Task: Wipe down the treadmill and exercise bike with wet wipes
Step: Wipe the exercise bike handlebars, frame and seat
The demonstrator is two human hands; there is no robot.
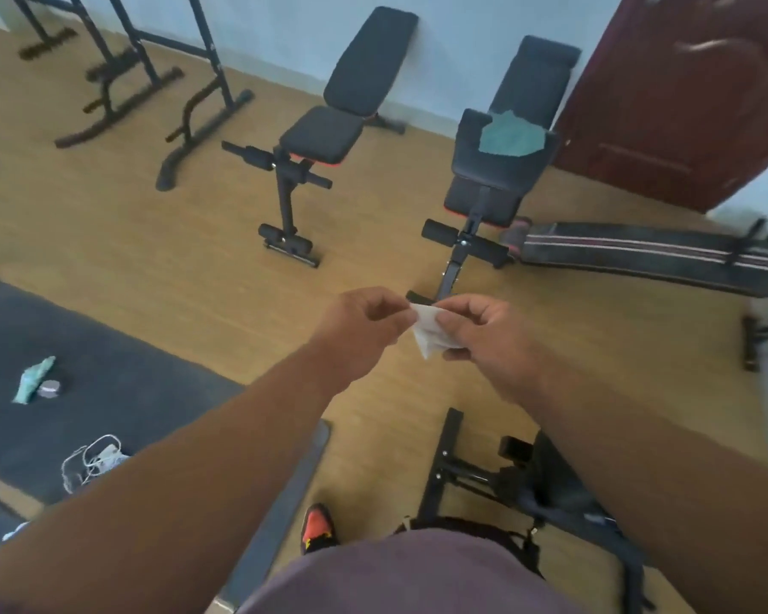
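A small white wet wipe is held in front of me at chest height between both hands. My left hand pinches its upper left corner with thumb and fingers curled. My right hand grips the wipe's right side, thumb on top. A green wet-wipe pack lies on the dark mat at the left, beside a small round grey object. A black machine frame, possibly the exercise bike, stands low at my right, partly hidden by my right arm.
Two black weight benches stand ahead by the wall, the right one with a teal cloth on it. A flat striped bench lies at right, black racks at back left, a dark red door at back right. White cable lies on the mat.
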